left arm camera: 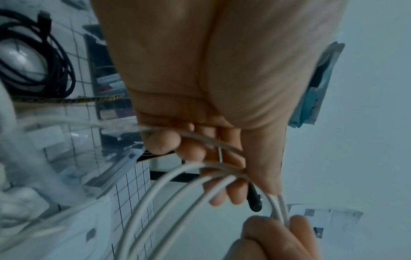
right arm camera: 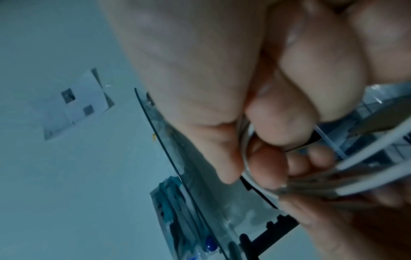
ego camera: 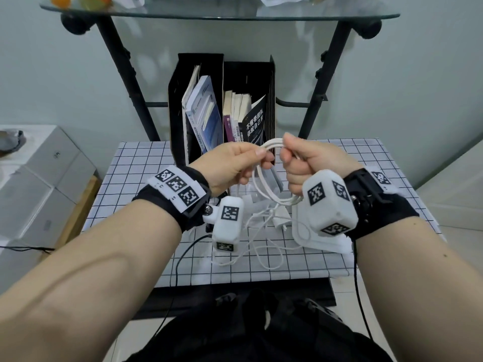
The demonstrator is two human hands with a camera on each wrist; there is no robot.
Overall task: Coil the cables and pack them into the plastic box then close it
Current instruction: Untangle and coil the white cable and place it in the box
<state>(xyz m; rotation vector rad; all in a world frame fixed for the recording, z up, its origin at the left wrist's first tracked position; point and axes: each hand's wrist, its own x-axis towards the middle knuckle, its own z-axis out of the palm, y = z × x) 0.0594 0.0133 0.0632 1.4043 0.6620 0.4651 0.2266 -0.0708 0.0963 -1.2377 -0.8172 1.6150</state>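
white cable point(ego camera: 264, 178) loops pinched in left hand point(ego camera: 230, 165) and right hand point(ego camera: 311, 163) grip.

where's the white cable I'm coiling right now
In the head view, the looped white cable is held between the left hand and right hand, above the checked tablecloth.

A pale wall point(ego camera: 78, 74) backs a black-framed glass shelf point(ego camera: 222, 14) above a grid-clothed table point(ego camera: 130, 178), white cabinet point(ego camera: 39, 165) alongside.
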